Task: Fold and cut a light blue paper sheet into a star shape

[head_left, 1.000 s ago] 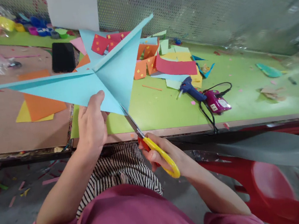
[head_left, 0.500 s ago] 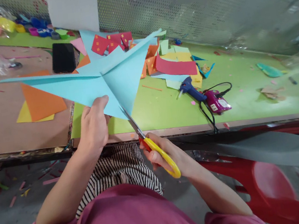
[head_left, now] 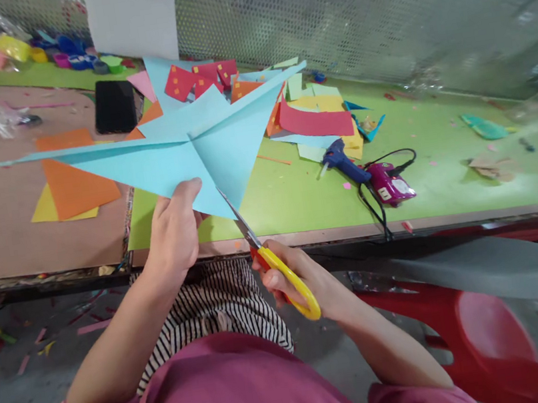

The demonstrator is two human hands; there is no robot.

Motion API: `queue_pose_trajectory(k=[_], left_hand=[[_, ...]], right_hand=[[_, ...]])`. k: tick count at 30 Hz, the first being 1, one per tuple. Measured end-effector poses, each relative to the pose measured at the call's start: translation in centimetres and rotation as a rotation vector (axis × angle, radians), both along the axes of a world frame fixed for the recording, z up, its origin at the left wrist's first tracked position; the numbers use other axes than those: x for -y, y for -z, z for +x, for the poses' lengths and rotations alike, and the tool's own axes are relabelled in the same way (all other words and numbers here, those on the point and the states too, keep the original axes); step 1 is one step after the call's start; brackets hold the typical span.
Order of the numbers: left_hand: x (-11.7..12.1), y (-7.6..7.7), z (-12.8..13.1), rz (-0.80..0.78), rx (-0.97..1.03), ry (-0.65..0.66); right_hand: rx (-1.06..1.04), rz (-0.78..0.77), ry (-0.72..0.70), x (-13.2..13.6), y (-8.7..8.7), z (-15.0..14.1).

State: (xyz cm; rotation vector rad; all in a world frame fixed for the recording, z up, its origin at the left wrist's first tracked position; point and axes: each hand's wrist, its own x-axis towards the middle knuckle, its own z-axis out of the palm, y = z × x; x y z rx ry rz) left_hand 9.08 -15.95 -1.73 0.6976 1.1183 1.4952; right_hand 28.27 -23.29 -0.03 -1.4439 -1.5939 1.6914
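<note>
My left hand (head_left: 176, 232) pinches the near edge of a folded light-blue sheet of paper (head_left: 143, 170), thumb on top and fingers hidden beneath. The sheet spreads above the table in pointed wings to the left and upper right, with a crease running toward me. In my right hand (head_left: 294, 272) are scissors (head_left: 284, 273) with yellow and red handles, fingers wrapped round them. Their blades lie at the paper's near corner, just right of my left thumb. How far the blades are apart is hard to make out.
Orange paper (head_left: 80, 189) lies under the left wing, near a black phone (head_left: 114, 107). To the right are a red paper strip (head_left: 315, 119), a blue glue gun (head_left: 347, 163) and a purple power socket (head_left: 390, 183) with cables. A red chair (head_left: 449, 323) stands below the table edge.
The light-blue paper and my left hand have shifted slightly right and toward me. The scissors stay at the paper's near corner, almost in the same place.
</note>
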Motion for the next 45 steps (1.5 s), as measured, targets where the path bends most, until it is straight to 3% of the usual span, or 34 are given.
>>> queue_pose_trajectory(k=[7,14,23,31,41,45], left_hand=[[0.8,-0.5,0.2,-0.089,-0.137,0.012],[1.1,-0.5,0.2,-0.101,-0.114,0.042],[1.2,-0.9,0.3,-0.105,-0.060,0.086],[1.4,-0.5,0.3,-0.147,-0.161,0.093],[1.9,-0.6,0.6,-0.098,-0.097,0.138],[2.1,-0.8,0.6,-0.128,-0.215,0.133]], right_hand=[[0.009,0.093,-0.024,-0.1,-0.2,-0.1],[0.022,0.150,-0.038,-0.3,0.1,-0.1],[0.011,0.065,-0.004,-0.1,0.0,0.0],[0.018,0.152,-0.032,-0.5,0.1,-0.2],[-0.013,0.143,-0.029,-0.6,0.0,-0.5],[0.000,0.147,-0.009,-0.5,-0.2,-0.6]])
